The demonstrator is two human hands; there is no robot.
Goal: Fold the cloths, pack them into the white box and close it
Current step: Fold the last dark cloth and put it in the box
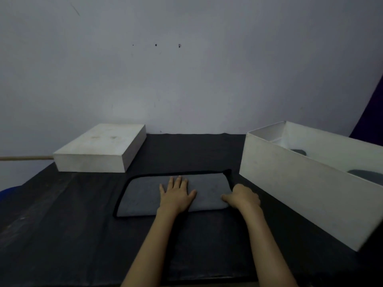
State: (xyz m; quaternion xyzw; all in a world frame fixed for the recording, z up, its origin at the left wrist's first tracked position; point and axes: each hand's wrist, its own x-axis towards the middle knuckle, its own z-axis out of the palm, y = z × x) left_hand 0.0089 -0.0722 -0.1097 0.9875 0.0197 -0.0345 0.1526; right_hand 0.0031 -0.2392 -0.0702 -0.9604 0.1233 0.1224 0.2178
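A grey cloth [143, 195] with a black border lies folded on the dark table [62, 224], in the middle. My left hand [177, 195] rests flat on its centre, fingers spread. My right hand [243, 197] curls around the cloth's right end, its thumb on top of the fabric. The open white box [290, 183] stands to the right; dark grey cloth [366, 175] shows inside it. The white lid [99, 148] lies at the back left, top side up.
A pale wall rises right behind the table. A wooden stick [24, 158] pokes out from behind the lid on the left. Something purple [369, 121] hangs at the far right, and a blue object [8, 189] peeks in at the left edge.
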